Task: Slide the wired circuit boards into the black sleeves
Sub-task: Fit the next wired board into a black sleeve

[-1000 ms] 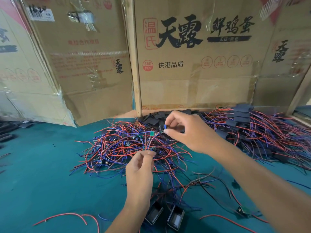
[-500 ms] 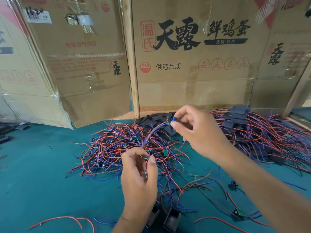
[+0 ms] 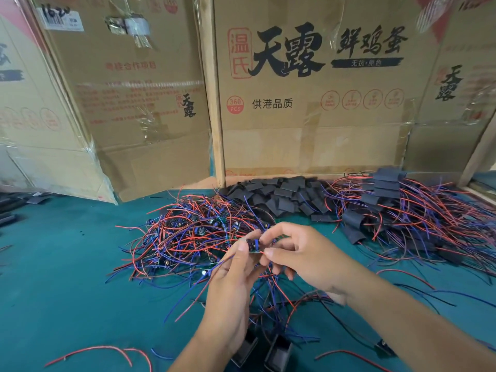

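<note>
While both hands meet above the green desk point(image 3: 53, 277), a small wired circuit board point(image 3: 253, 245) sits between them. The left hand point(image 3: 230, 294) fingers and right hand point(image 3: 303, 256) fingers pinch it. Empty black sleeves point(image 3: 284, 197) lie piled behind.

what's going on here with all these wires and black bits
A person is sleeving small wired circuit boards. Both hands, the left hand and the right hand, pinch one circuit board above the tangled pile of wired boards on the green table. No sleeve is on it yet; the empty black sleeves lie behind, with finished ones piled to the right.

Both hands point(image 3: 268, 264) pinch circuit board point(image 3: 253, 247) (wires trailing).
</note>
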A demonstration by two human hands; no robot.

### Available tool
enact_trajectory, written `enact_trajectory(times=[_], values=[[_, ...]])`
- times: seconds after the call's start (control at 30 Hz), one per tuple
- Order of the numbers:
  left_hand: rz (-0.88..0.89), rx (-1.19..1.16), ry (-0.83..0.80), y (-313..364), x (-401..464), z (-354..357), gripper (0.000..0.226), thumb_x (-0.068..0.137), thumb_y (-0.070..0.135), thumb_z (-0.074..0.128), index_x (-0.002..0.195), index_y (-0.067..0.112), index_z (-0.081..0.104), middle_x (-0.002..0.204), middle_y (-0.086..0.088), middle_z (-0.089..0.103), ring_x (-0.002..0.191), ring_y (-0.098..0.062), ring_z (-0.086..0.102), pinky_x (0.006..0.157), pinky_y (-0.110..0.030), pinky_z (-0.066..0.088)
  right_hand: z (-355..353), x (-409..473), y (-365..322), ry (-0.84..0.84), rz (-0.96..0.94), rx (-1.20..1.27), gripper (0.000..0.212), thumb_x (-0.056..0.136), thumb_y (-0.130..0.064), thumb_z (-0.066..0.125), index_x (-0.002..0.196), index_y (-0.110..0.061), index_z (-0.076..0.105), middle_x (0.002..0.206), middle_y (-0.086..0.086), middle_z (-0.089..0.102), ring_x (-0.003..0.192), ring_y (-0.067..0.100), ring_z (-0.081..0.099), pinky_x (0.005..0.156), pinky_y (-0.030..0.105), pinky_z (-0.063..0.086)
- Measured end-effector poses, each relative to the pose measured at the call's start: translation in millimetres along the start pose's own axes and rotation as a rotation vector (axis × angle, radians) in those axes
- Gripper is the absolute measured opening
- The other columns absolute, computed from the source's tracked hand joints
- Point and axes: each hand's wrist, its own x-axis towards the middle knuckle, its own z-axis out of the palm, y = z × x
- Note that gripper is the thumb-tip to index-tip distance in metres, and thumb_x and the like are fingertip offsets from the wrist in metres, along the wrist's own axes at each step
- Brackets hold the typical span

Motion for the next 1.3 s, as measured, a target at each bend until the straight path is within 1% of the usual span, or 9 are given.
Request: enact_trajectory(times=[0.07, 0.2, 0.47, 0.67, 0.83, 0.93, 1.13, 1.23, 1.3], values=[[-0.012, -0.033, -0.007, -1, -1, 3, 0.039, 0.102, 0.035, 0.047, 0.117, 0.006, 0.069, 0.103, -0.033, 0.065, 0.091, -0.033, 0.064, 0.096, -0.043, 0.054, -1, 4, 1, 0.007, 0.032, 0.075, 0.013, 0.090, -0.001, 0.061, 0.102, -0.006, 0.061, 0.084, 0.012, 0.073, 0.064, 0.016, 0.058, 0.050, 0.023, 0.043], [-0.023, -0.077, 0.018, -4, -1, 3, 0.029, 0.097, 0.030, 0.056, 0.091, 0.011, 0.077, 0.091, -0.020, 0.068, 0.081, -0.024, 0.065, 0.084, -0.033, 0.056, 5, 11, 3, -0.005, 0.037, 0.139, 0.016, 0.084, 0.003, 0.068, 0.096, -0.002, 0.059, 0.074, 0.011, 0.071, 0.062, 0.017, 0.064, 0.053, 0.025, 0.049], [0.047, -0.059, 0.167, 1, 8, -10, 0.039, 0.087, 0.035, 0.062, 0.112, 0.006, 0.071, 0.114, -0.012, 0.074, 0.111, -0.022, 0.070, 0.086, -0.027, 0.058, -6, 30, 12, -0.179, 0.108, -0.019, 0.006, 0.087, -0.008, 0.070, 0.085, -0.013, 0.067, 0.074, 0.001, 0.071, 0.061, 0.009, 0.059, 0.051, 0.020, 0.046], [0.091, -0.123, 0.230, 12, 15, -20, 0.040, 0.086, 0.035, 0.062, 0.115, 0.008, 0.069, 0.117, -0.011, 0.073, 0.111, -0.025, 0.069, 0.085, -0.028, 0.058, -42, 53, 22, -0.242, 0.150, -0.232, 0.003, 0.084, -0.014, 0.073, 0.082, -0.016, 0.074, 0.082, 0.003, 0.074, 0.068, 0.006, 0.060, 0.061, 0.020, 0.047], [0.099, -0.194, 0.276, 19, 20, -27, 0.039, 0.090, 0.031, 0.058, 0.120, 0.007, 0.064, 0.117, -0.011, 0.073, 0.110, -0.024, 0.070, 0.092, -0.033, 0.058, -78, 100, 27, 0.001, 0.188, -0.363, 0.005, 0.083, -0.012, 0.069, 0.086, -0.014, 0.073, 0.080, 0.000, 0.075, 0.072, 0.008, 0.066, 0.072, 0.027, 0.049], [0.068, -0.229, 0.271, 18, 19, -25, 0.042, 0.089, 0.031, 0.058, 0.122, 0.006, 0.064, 0.118, -0.012, 0.072, 0.108, -0.023, 0.070, 0.081, -0.027, 0.059, -77, 147, 21, 0.208, 0.080, -0.515, 0.013, 0.088, -0.015, 0.060, 0.081, -0.017, 0.070, 0.078, -0.002, 0.075, 0.077, 0.014, 0.070, 0.066, 0.024, 0.050], [0.025, -0.239, 0.250, 11, 17, -21, 0.041, 0.088, 0.030, 0.059, 0.121, 0.006, 0.064, 0.118, -0.013, 0.072, 0.105, -0.025, 0.071, 0.080, -0.027, 0.060, -40, 218, 27, 0.211, 0.114, -1.033, 0.046, 0.094, -0.047, 0.056, 0.066, -0.010, 0.055, 0.068, 0.005, 0.057, 0.065, 0.027, 0.058, 0.057, 0.030, 0.042], [0.018, -0.243, 0.245, 10, 17, -21, 0.041, 0.087, 0.030, 0.060, 0.120, 0.007, 0.065, 0.117, -0.012, 0.073, 0.105, -0.025, 0.072, 0.076, -0.024, 0.059, -31, 231, 40, 0.239, 0.217, -1.125, 0.052, 0.084, -0.062, 0.060, 0.095, -0.011, 0.060, 0.098, 0.005, 0.060, 0.089, 0.028, 0.063, 0.063, 0.029, 0.041], [0.015, -0.246, 0.238, 10, 18, -21, 0.040, 0.087, 0.030, 0.060, 0.119, 0.007, 0.065, 0.117, -0.013, 0.073, 0.106, -0.025, 0.072, 0.075, -0.025, 0.059, -27, 234, 46, 0.269, 0.252, -1.153, 0.048, 0.082, -0.056, 0.066, 0.104, -0.013, 0.062, 0.099, 0.004, 0.062, 0.082, 0.027, 0.062, 0.056, 0.028, 0.040]])
